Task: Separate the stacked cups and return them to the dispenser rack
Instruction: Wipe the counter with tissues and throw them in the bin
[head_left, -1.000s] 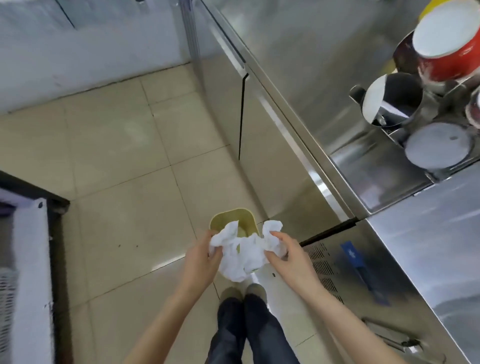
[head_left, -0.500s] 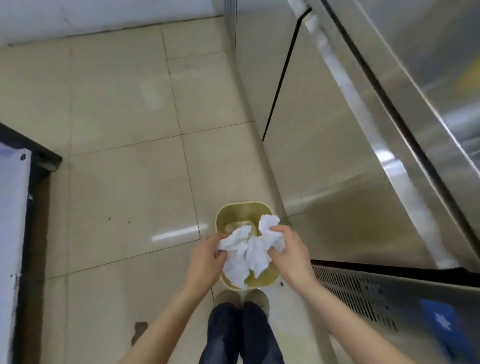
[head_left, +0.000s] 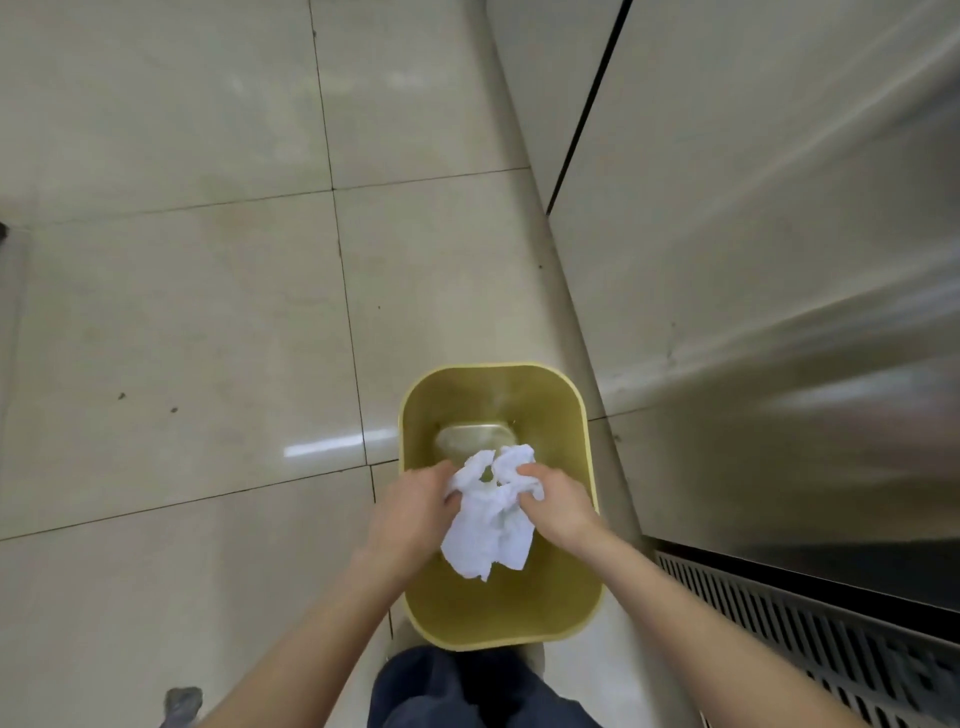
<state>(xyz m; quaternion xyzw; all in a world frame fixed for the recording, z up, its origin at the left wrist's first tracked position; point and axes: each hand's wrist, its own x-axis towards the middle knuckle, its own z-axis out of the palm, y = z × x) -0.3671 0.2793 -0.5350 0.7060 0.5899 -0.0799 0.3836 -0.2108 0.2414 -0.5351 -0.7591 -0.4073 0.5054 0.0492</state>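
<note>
A crumpled white paper towel (head_left: 491, 525) hangs between my two hands over the mouth of a yellow waste bin (head_left: 582, 618) on the floor. My left hand (head_left: 410, 514) grips the towel's left side and my right hand (head_left: 558, 506) grips its right side. The bin's bottom shows with nothing lying in it. No cups and no dispenser rack are in view.
Steel cabinet fronts (head_left: 779, 260) run along the right, with a vent grille (head_left: 810, 639) low at the right. Beige floor tiles (head_left: 182, 338) fill the left. My dark trouser legs (head_left: 467, 696) are just below the bin.
My view has tilted down and closer to the bin; the counter with the cups has left the frame. Both hands have lowered the towel further over the bin's mouth.
</note>
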